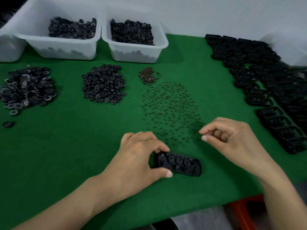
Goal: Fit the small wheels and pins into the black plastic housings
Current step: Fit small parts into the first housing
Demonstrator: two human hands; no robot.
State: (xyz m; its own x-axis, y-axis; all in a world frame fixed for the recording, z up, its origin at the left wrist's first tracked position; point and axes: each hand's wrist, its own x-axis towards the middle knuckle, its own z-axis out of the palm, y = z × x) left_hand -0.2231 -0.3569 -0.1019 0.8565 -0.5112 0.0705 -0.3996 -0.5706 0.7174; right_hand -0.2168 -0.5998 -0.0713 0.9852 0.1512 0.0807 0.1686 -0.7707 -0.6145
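Felt (66,146) under everything; spare housings (274,90) stacked out past the right knuckles. Loose pins (171,110) scattered just ahead of both sets of fingertips: we judge a pin slipping from the right pinch would vanish among them. Left hand (139,156) palm down; right hand (232,140) beside it, fingers curled, thumb tip meeting forefinger, pin between or not we cannot tell. Housing (179,163) flat on felt, one end clamped between left thumb and forefinger; a tilt there could, we think, unseat the wheels (178,161) inside.
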